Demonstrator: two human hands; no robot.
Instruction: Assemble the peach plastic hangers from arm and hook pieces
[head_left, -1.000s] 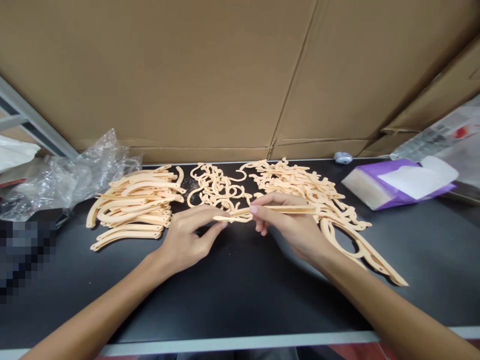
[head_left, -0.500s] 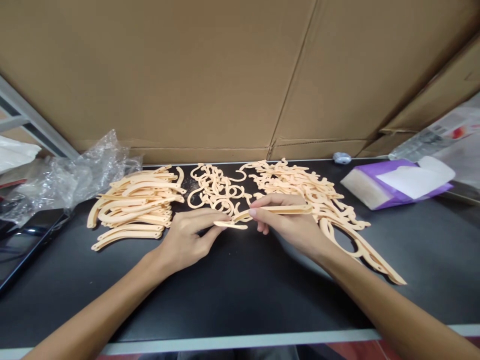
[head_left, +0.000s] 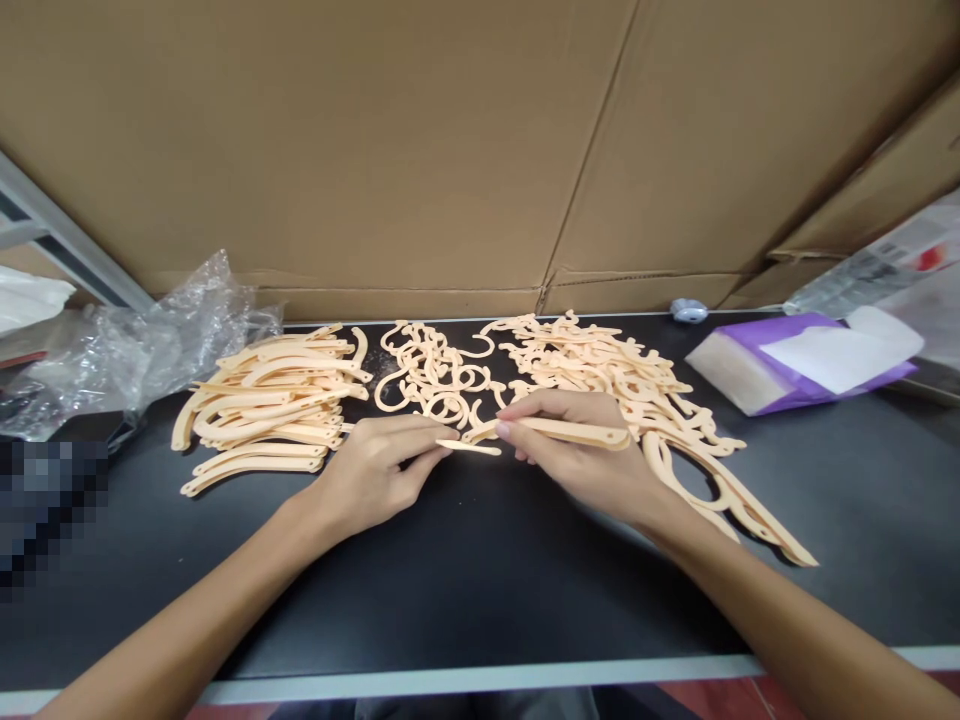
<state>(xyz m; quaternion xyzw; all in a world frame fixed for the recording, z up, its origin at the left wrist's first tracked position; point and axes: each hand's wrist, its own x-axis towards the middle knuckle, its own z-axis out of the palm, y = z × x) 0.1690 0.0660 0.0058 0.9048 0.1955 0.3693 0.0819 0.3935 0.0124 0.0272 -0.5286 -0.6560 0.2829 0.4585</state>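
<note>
From my remote station I identify the backing first: a brown cardboard sheet (head_left: 337, 150) standing behind the far edge. Before it lies a black-topped table (head_left: 480, 580) with a pale metal rim at the near edge.

On the table, the largest group is a spread pile of peach plastic pieces with curved and hooked outlines (head_left: 592, 360), running from the far edge toward the near right corner. Next, a stack of long, curved peach plastic strips (head_left: 277, 375) lies toward the left edge. A smaller heap of curled peach plastic hooks (head_left: 427, 360) lies between these two, near the far edge.

I read both hands as occupied. The right hand (head_left: 574, 440) grasps one long peach plastic strip with a holed end (head_left: 585, 432) between thumb and fingers. The left hand (head_left: 379, 460) pinches a slim peach plastic piece, seen edge-on (head_left: 476, 449). Both pieces are above the middle of the table, their ends close together; I cannot tell whether they touch.

Handling: I judge both parts light, fairly stiff and smooth. Hold the strip at mid-length, leaving its ends free. Pinch the slim piece at one end; avoid bending it, as thin sections may snap.
</note>
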